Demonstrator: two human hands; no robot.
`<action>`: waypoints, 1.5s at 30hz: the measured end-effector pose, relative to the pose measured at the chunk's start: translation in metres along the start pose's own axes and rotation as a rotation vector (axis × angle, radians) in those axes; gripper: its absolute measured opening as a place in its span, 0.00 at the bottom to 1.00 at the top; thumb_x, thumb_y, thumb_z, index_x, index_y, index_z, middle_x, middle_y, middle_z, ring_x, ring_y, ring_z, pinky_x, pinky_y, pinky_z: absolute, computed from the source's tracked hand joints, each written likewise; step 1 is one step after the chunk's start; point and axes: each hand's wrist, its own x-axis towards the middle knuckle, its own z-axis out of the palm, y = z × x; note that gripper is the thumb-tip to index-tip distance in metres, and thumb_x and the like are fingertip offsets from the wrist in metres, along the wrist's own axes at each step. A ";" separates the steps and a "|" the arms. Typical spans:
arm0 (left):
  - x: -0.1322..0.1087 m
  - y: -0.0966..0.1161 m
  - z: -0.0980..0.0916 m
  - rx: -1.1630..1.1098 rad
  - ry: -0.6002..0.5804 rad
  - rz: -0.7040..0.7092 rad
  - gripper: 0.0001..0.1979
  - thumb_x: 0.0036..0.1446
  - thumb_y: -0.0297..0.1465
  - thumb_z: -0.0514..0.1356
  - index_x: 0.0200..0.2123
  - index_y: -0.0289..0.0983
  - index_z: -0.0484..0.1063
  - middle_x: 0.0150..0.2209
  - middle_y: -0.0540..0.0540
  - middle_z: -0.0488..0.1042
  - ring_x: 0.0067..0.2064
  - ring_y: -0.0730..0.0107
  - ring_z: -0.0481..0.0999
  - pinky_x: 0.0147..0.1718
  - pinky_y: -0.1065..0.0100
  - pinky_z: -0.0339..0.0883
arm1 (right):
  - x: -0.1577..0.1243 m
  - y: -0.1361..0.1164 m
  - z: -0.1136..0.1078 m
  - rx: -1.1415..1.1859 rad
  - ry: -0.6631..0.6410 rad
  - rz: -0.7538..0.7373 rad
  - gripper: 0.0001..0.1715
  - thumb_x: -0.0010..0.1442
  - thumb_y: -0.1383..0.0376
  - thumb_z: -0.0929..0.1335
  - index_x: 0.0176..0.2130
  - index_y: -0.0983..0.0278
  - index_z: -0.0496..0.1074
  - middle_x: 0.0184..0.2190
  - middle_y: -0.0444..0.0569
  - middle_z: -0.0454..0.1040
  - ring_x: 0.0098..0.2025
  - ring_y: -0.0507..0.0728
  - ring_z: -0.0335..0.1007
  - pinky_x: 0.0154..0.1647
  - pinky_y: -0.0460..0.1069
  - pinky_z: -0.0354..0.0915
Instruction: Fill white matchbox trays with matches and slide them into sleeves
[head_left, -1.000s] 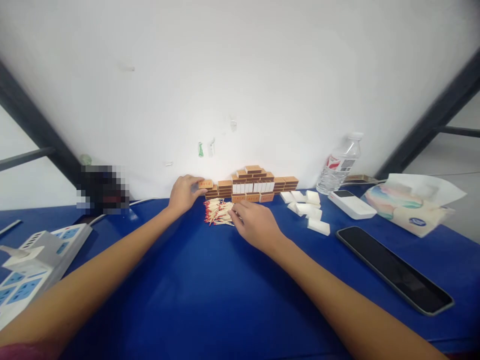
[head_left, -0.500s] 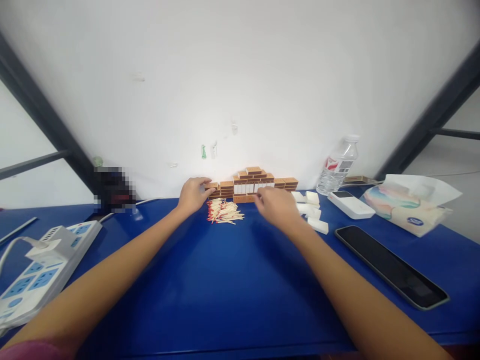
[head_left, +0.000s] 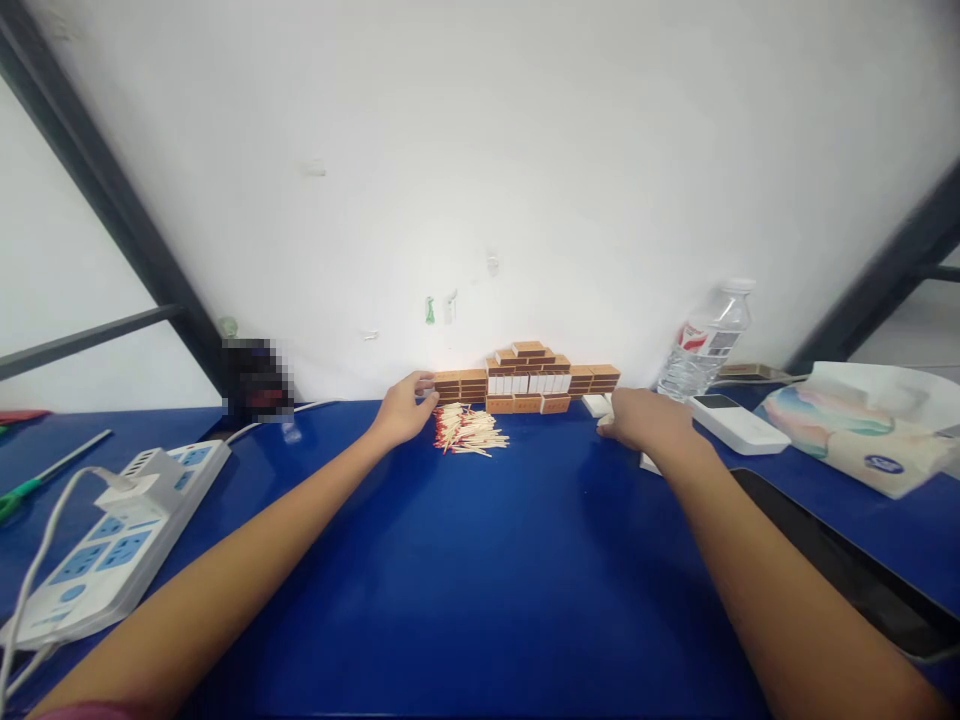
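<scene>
A low wall of matchboxes [head_left: 529, 384] stands against the white wall; brown boxes lie flat at both ends, several white box ends show in the middle, and a small stepped top rises above. My left hand [head_left: 405, 408] is open at its left end, thumb and fingers apart beside the end boxes; whether they touch is unclear. Just in front lies a pile of red-tipped matches [head_left: 471, 430]. To the right, my right hand [head_left: 649, 420] is closed over the white matchbox trays [head_left: 596, 404], fingertips pinching a pale one that is mostly hidden.
A water bottle [head_left: 705, 340], a white device with a dark screen [head_left: 739, 424], a tissue pack [head_left: 862, 425] and a dark phone [head_left: 847, 560] lie on the right. On the left, a power strip [head_left: 112, 550] with cables rests on the blue tabletop [head_left: 465, 580].
My right hand has moved right, from in front of the matchbox wall to the white trays. My left hand stays by the wall's left end. The view has shifted slightly left.
</scene>
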 end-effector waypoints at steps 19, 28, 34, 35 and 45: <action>-0.116 0.031 -0.035 0.058 -0.323 0.387 0.29 0.60 0.50 0.66 0.59 0.43 0.72 0.53 0.42 0.76 0.53 0.55 0.75 0.58 0.49 0.68 | -0.067 -0.098 0.008 0.713 -0.266 -0.975 0.12 0.65 0.72 0.66 0.39 0.60 0.79 0.37 0.46 0.77 0.36 0.54 0.69 0.38 0.48 0.63; -0.123 0.031 -0.027 0.059 -0.328 0.366 0.14 0.65 0.40 0.63 0.51 0.42 0.73 0.48 0.44 0.76 0.48 0.57 0.73 0.52 0.52 0.68 | -0.048 -0.098 0.036 0.609 0.050 -0.706 0.05 0.62 0.64 0.71 0.41 0.62 0.74 0.37 0.47 0.74 0.35 0.55 0.68 0.37 0.49 0.61; -0.124 0.034 -0.026 0.053 -0.319 0.379 0.17 0.65 0.41 0.62 0.53 0.42 0.72 0.49 0.43 0.75 0.48 0.57 0.73 0.51 0.52 0.68 | -0.048 -0.109 0.042 0.556 0.024 -0.697 0.11 0.67 0.61 0.68 0.32 0.62 0.71 0.33 0.46 0.70 0.33 0.53 0.65 0.34 0.49 0.58; -0.124 0.033 -0.026 0.053 -0.317 0.381 0.17 0.65 0.41 0.63 0.53 0.41 0.73 0.49 0.43 0.75 0.48 0.57 0.73 0.51 0.53 0.68 | -0.048 -0.110 0.042 0.565 0.020 -0.691 0.11 0.67 0.61 0.68 0.32 0.62 0.71 0.33 0.45 0.70 0.33 0.53 0.65 0.34 0.48 0.58; -0.122 0.031 -0.026 0.044 -0.289 0.396 0.15 0.65 0.40 0.62 0.52 0.42 0.74 0.47 0.44 0.76 0.47 0.58 0.73 0.52 0.53 0.69 | -0.048 -0.096 0.032 0.499 0.017 -0.678 0.10 0.68 0.62 0.67 0.34 0.63 0.71 0.34 0.48 0.73 0.33 0.54 0.67 0.36 0.49 0.60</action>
